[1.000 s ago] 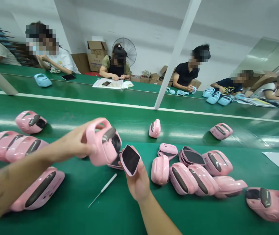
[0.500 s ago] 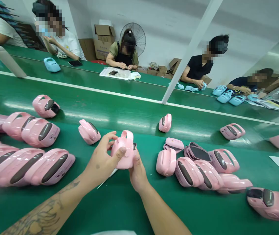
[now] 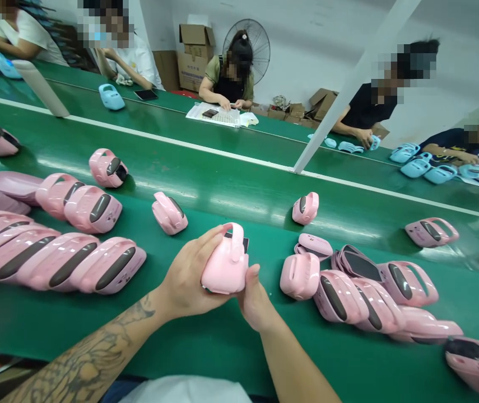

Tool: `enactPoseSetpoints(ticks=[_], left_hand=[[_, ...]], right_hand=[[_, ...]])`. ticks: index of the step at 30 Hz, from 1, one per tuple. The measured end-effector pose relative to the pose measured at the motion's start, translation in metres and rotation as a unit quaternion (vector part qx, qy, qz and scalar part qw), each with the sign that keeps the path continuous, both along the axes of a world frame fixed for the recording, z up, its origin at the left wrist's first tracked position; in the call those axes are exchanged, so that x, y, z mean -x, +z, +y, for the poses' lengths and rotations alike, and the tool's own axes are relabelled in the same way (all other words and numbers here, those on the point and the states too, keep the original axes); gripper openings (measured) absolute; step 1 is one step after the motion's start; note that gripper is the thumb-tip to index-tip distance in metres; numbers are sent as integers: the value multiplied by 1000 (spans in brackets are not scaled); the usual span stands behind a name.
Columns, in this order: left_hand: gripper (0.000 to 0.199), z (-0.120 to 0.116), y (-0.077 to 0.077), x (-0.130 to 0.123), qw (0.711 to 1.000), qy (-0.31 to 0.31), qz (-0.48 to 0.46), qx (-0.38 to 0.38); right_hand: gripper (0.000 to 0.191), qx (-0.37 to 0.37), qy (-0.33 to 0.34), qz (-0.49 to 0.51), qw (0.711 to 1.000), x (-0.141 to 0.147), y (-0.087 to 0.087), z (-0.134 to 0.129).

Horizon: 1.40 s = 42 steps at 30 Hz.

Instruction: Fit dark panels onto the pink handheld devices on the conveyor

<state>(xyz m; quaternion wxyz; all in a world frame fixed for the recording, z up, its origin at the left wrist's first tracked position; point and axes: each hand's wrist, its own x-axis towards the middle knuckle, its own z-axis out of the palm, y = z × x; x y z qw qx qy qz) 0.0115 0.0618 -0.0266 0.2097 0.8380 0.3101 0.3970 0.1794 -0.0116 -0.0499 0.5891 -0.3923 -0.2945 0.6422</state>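
Observation:
Over the near green table, a pink plastic housing with a loop handle (image 3: 226, 268) is held between my two hands. My left hand (image 3: 191, 274) wraps round its left side, fingers reaching behind the handle. On the lower right side my right hand (image 3: 256, 299) grips it, thumb up and the other fingers mostly hidden. A dark panel shows behind the handle at the housing's top. To the right of my hands lies a similar pink housing (image 3: 300, 276), beside more housings with dark windows (image 3: 340, 296).
Rows of pink housings (image 3: 108, 266) lie on the left. Single ones, such as this pink housing (image 3: 305, 208), stand on the green strip beyond. A slanted white post (image 3: 327, 129) rises from the divider. Across it, several people sit with blue housings (image 3: 111, 97).
The camera view has shifted, so the surroundings sit differently. The pink housing has turned slightly in my hands, and my left hand now wraps it more fully, its thumb off the front.

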Motion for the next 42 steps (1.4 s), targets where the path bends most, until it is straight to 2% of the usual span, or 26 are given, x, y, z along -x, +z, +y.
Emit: enactPoseSetpoints(ticks=[1,3,4,6,8,9,10,12,16,22,31,42], left_hand=[[103,-3,1,1,998,20,-18,53],[105,-6,5,3,975,51,-80,203],[104,-6,8,4,950,52,-122,283],[98,-4,15,5,889,11,-196,414],[90,-2,21,5,840,-46,-228,490],[86,-2,24,5,825,-64,-230,513],[83,-2,26,5,814,-76,-227,529],[78,-2,28,5,802,-86,-225,546],[78,-3,25,9,790,-97,-222,563],[81,-2,20,12,800,-97,-206,556],[83,-2,11,14,859,-37,-143,490],[74,-10,24,13,879,-3,-110,465]], right_hand=[[92,-17,10,-49,999,-4,1,-1],[87,-73,-28,-183,980,-13,5,-3],[84,-117,-61,-255,958,-16,6,-4],[89,-226,-107,-388,887,-20,8,-3],[110,-328,-99,-479,808,-21,7,-1],[118,-362,-88,-506,778,-20,6,0],[124,-383,-78,-526,755,-19,5,1],[127,-399,-64,-552,729,-18,4,3],[119,-397,-51,-569,719,-17,4,2],[115,-403,-29,-560,723,-18,8,1],[109,-396,-27,-557,729,-15,11,-3],[109,-385,1,-531,755,-12,16,-10]])
